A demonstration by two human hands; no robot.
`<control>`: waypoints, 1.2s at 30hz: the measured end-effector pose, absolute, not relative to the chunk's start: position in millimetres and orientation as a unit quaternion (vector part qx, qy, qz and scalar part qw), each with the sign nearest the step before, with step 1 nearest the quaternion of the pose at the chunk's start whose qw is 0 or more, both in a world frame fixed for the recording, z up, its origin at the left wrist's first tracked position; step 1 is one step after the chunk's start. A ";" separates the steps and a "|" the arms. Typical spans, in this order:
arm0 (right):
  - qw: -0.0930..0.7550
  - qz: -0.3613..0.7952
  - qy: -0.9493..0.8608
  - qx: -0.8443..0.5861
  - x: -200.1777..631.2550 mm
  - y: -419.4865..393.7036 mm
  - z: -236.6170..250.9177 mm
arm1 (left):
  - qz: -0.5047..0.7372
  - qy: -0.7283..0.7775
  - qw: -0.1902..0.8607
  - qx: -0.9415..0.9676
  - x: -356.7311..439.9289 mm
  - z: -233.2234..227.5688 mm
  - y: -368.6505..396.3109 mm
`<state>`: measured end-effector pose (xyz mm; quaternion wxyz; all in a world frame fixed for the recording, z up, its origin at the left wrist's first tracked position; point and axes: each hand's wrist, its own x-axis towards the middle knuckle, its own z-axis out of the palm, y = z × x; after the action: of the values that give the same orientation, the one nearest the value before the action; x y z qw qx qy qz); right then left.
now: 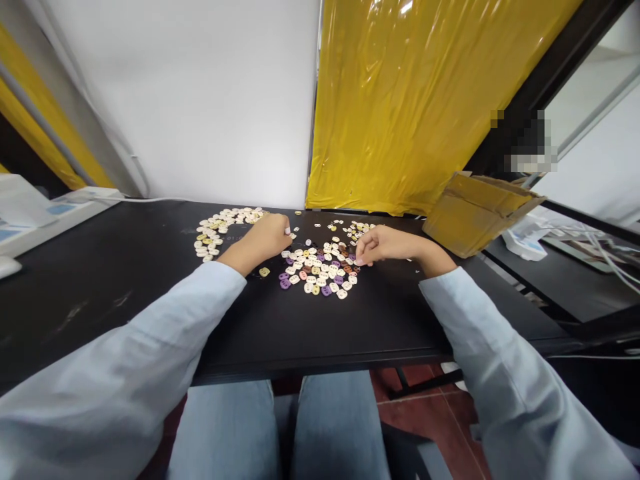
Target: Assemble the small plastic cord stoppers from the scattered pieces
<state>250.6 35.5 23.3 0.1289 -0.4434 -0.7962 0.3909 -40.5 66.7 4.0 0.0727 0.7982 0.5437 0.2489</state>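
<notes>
A loose pile of small flat rounded pieces [325, 272], like buttons or charms with dark marks, lies in the middle of the black table. They are white, purple, yellow, brown and pink. My left hand [269, 235] is closed, fingers curled under, at the pile's upper left; a small white spot shows by its fingers, and what it holds is hidden. At the pile's right edge, my right hand [379, 244] has its fingertips pinched together low over the pieces. Anything between those fingertips is too small to name. A curved band of white and yellowish pieces [213, 230] lies left of my left hand.
More small pieces [357, 230] lie behind my right hand. A worn cardboard box [473, 213] stands at the table's right end. White equipment [60, 213] and a cable occupy the left end. Behind are a white panel [215, 100] and yellow plastic sheeting [400, 100].
</notes>
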 end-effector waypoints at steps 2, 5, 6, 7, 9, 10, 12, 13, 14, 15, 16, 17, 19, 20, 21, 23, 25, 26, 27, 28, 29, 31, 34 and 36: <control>0.105 0.391 -0.796 -0.450 252.0 33.3 26.3 | 0.275 0.531 0.084 0.798 -39.6 5.4 65.6; 0.096 0.390 -0.801 -0.444 252.0 33.2 25.2 | 0.317 0.501 0.116 0.797 -31.7 6.6 60.2; 0.086 0.391 -0.805 -0.438 251.6 33.4 24.2 | 0.330 0.490 0.132 0.796 -27.0 6.1 57.3; 0.074 0.391 -0.809 -0.432 250.9 33.5 23.4 | 0.343 0.479 0.150 0.794 -21.5 4.9 54.1; 0.056 0.386 -0.814 -0.430 249.1 33.0 22.4 | 0.362 0.460 0.195 0.787 -9.4 1.0 46.8; 0.051 0.381 -0.815 -0.433 248.0 32.5 22.3 | 0.365 0.448 0.220 0.786 -3.6 -1.3 42.9; 0.047 0.368 -0.815 -0.445 246.0 31.5 22.5 | 0.365 0.428 0.259 0.786 5.6 -4.9 35.3; 0.045 0.363 -0.814 -0.451 245.2 31.1 22.7 | 0.364 0.422 0.270 0.785 8.7 -6.0 31.8; 0.044 0.359 -0.814 -0.455 244.7 31.0 22.7 | 0.362 0.417 0.285 0.783 10.8 -6.7 29.0; 0.045 0.355 -0.815 -0.456 244.4 31.1 22.5 | 0.361 0.415 0.302 0.779 12.0 -7.0 26.8; 0.052 0.352 -0.817 -0.454 244.3 31.6 22.0 | 0.365 0.412 0.321 0.771 12.5 -7.2 25.5; 0.063 0.349 -0.820 -0.449 244.5 32.2 21.3 | 0.374 0.407 0.342 0.760 12.5 -7.5 25.2; 0.097 0.346 -0.827 -0.433 244.9 34.0 19.4 | 0.399 0.397 0.374 0.738 12.1 -8.9 27.2; 0.121 0.347 -0.828 -0.424 244.9 34.8 18.4 | 0.411 0.392 0.383 0.729 12.0 -10.1 29.1; 0.150 0.350 -0.825 -0.418 244.5 35.5 17.5 | 0.420 0.388 0.391 0.721 12.1 -11.6 31.3; 0.211 0.356 -0.810 -0.415 242.2 36.1 16.0 | 0.427 0.386 0.408 0.708 13.0 -14.4 35.1; 0.270 0.370 -0.783 -0.421 237.6 35.7 14.4 | 0.433 0.383 0.431 0.693 14.5 -16.4 37.2; 0.298 0.379 -0.766 -0.426 234.6 35.3 13.4 | 0.436 0.381 0.443 0.685 15.4 -16.9 37.5; 0.325 0.389 -0.747 -0.430 231.2 34.8 12.2 | 0.439 0.379 0.454 0.677 16.2 -17.0 37.4; 0.349 0.402 -0.726 -0.435 227.6 34.4 10.9 | 0.442 0.377 0.465 0.668 16.9 -16.9 36.9; 0.370 0.414 -0.707 -0.439 224.1 34.1 9.4 | 0.447 0.375 0.475 0.659 17.6 -16.5 36.2; 0.394 0.426 -0.683 -0.445 217.5 33.5 6.3 | 0.458 0.370 0.494 0.640 18.6 -15.5 34.4; 0.410 0.420 -0.676 -0.444 209.8 32.2 2.8 | 0.474 0.358 0.525 0.609 19.4 -14.6 32.0; 0.423 0.421 -0.669 -0.444 205.8 30.7 1.4 | 0.482 0.350 0.545 0.590 19.8 -14.7 30.9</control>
<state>205.8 30.7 1.4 0.4226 -0.4444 -0.6686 0.4206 19.8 30.9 -14.7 0.5448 0.5902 0.3499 0.4821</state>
